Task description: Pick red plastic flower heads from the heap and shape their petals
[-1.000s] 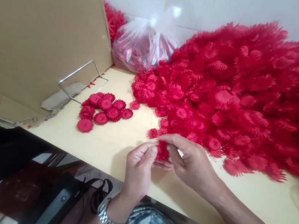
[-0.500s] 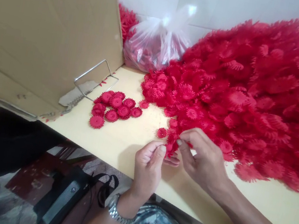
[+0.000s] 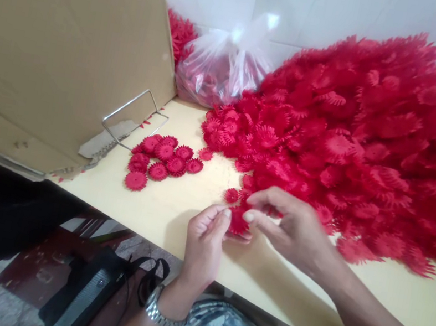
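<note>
Red toothed piece (image 3: 238,223): between pinching fingers (image 3: 220,224) of left hand (image 3: 204,242); right hand (image 3: 297,227), fingers parted beside it, contact unclear. Step, seemingly: edge handling; next move calls for steady left pinch.

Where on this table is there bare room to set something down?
Bare tabletop shows between the small cluster of red discs and the left hand, and between the big red heap and the right forearm. Crowded: the back, with that heap and the plastic bag.
</note>
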Available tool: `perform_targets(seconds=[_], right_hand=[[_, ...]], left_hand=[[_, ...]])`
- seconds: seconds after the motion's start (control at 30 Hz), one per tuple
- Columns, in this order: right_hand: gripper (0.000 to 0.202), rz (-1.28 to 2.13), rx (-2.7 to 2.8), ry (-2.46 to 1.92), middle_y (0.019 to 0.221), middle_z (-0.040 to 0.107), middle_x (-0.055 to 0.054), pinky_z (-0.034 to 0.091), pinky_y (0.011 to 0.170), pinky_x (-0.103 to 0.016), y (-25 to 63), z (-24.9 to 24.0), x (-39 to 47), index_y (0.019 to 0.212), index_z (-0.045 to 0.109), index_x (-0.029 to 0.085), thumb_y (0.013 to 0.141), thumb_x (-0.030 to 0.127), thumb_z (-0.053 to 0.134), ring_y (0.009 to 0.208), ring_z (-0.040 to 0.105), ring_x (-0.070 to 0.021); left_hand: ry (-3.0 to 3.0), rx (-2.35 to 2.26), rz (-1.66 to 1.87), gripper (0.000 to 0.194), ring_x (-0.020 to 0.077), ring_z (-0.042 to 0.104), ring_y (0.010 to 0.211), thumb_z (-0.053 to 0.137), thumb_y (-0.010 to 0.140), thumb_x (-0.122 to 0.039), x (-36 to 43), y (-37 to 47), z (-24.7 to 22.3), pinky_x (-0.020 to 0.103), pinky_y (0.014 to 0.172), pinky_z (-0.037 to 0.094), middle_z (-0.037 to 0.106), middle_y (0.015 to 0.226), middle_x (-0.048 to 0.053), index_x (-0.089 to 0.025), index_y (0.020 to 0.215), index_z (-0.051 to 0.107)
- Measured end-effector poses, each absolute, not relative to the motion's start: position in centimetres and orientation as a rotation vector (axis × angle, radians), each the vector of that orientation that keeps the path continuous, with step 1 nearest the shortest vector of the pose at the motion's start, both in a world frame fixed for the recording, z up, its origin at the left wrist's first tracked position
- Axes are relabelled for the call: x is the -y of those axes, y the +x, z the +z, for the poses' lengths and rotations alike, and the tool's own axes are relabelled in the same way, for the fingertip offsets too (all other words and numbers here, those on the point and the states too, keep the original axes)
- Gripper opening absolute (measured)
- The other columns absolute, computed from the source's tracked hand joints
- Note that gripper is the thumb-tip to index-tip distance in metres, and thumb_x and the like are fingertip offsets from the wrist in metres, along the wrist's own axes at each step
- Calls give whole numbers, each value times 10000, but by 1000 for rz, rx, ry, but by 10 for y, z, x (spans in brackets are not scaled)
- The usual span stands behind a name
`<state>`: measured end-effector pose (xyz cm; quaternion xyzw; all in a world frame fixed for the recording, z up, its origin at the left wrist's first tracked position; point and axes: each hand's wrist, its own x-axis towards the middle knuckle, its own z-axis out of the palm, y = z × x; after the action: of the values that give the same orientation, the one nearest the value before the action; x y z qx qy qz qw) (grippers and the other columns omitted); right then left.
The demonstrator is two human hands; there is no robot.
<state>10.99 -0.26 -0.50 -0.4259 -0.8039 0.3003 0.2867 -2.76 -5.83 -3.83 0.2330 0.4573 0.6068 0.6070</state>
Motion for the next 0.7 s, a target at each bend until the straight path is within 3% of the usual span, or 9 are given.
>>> perform_targets(seconds=[0.1, 0.23, 0.37, 0.53, 0.7], right_hand=[[134, 1135, 2039, -1143, 604, 565, 12, 422, 491, -222, 100, -9, 13, 744, 541, 184, 856, 239, 494, 537, 531, -110], [125, 982, 2010, -1183, 604, 552, 11, 402, 486, -220, 100, -12, 18, 732, 537, 183, 844, 228, 504, 531, 502, -105], [144, 1071, 2005, -1127, 595, 567, 14, 417, 508, -225, 102, -10, 23, 740, 540, 189, 868, 224, 485, 536, 520, -108], [155, 1068, 2001, -1090, 708, 601, -22, 438, 585, -242, 104, -9, 26, 771, 559, 174, 886, 226, 469, 648, 571, -129], [162, 979, 1994, -1108, 723, 592, -17, 420, 593, -232, 107, -8, 27, 809, 582, 168, 894, 256, 476, 666, 556, -122]], left_hand=[[554, -982, 1392, 196, 146, 641, 615, 608, 791, -331, 61, -24, -40, 282, 613, 539, 671, 686, 28, -138, 815, 637], [600, -977, 1399, 139, 130, 628, 598, 648, 765, -261, 63, -21, -42, 263, 607, 522, 673, 682, 16, -145, 841, 634], [593, -1042, 1399, 122, 101, 562, 471, 643, 760, -258, 62, -22, -42, 233, 501, 477, 620, 575, -13, -142, 739, 610], [579, -1080, 1399, 189, 47, 427, 417, 655, 748, -303, 62, -25, -42, 149, 393, 326, 507, 495, -55, -157, 669, 564], [614, -1106, 1399, 301, 24, 305, 392, 649, 759, -370, 61, -26, -42, 141, 361, 196, 391, 452, -79, -157, 599, 507]])
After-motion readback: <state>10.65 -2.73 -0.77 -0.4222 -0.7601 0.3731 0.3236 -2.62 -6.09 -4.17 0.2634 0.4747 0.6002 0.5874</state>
